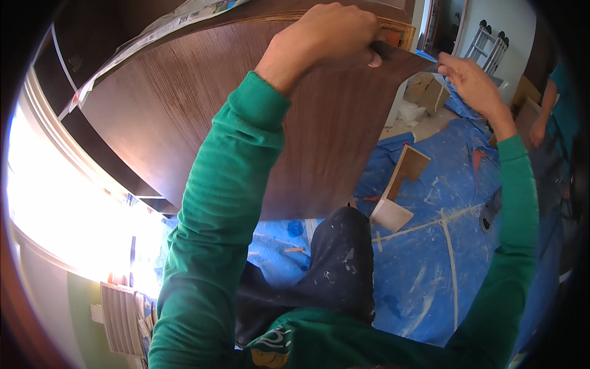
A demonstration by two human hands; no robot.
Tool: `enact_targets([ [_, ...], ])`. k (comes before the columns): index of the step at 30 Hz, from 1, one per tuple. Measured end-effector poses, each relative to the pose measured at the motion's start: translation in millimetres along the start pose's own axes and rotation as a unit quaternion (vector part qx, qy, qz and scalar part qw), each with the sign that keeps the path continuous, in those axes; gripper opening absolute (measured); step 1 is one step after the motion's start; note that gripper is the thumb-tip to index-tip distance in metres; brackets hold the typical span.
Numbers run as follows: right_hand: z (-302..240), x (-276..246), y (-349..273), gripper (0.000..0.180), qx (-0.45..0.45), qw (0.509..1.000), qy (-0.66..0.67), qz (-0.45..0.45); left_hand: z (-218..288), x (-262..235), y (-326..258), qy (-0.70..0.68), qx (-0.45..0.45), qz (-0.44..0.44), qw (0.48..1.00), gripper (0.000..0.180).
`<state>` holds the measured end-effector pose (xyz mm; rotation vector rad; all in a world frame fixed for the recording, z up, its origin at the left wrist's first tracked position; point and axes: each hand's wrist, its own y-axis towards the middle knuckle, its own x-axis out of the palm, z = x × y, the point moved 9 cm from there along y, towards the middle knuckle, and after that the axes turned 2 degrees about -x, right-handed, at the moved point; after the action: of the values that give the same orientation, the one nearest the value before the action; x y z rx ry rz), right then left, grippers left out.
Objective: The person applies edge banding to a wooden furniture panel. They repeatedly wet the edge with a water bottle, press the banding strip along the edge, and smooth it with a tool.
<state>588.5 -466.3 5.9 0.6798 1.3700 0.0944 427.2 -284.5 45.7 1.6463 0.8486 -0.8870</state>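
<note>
The left hand (329,34) is closed over the top edge of a thin dark brown veneer sheet (332,135), thumb in front and fingers curled behind it, while the right hand (470,77) pinches the sheet's far upper corner between fingertips and thumb. The sheet hangs in front of a large wooden cabinet panel (153,104) of the same dark grain, bowing outward on the right where it stands away from the wood. Strips of newspaper (178,21) run along the panel's upper edge. Below, a blue tarp (430,270) covers the floor, with a small angled plywood offcut (399,184) and cardboard pieces (427,92) lying on it; another person's arm (544,111) shows at the far right. The likeliest trouble seems to be the sheet itself: held only at its top edge and one corner, it could crease, crack or split along the grain if the bow tightens. If either pinch slips, the loose side may swing down and scrape the panel. It could also settle crooked against the wood, and the offcut near the knees looks easy to stumble on.
</note>
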Motion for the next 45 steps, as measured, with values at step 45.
enact_targets([
  [45, -126.9, -33.6, 85.9, 0.008, -0.154, 0.968, -0.190, -0.065, -61.5, -18.0, -84.7, 0.047, -0.054, 0.175, 0.982, 0.023],
])
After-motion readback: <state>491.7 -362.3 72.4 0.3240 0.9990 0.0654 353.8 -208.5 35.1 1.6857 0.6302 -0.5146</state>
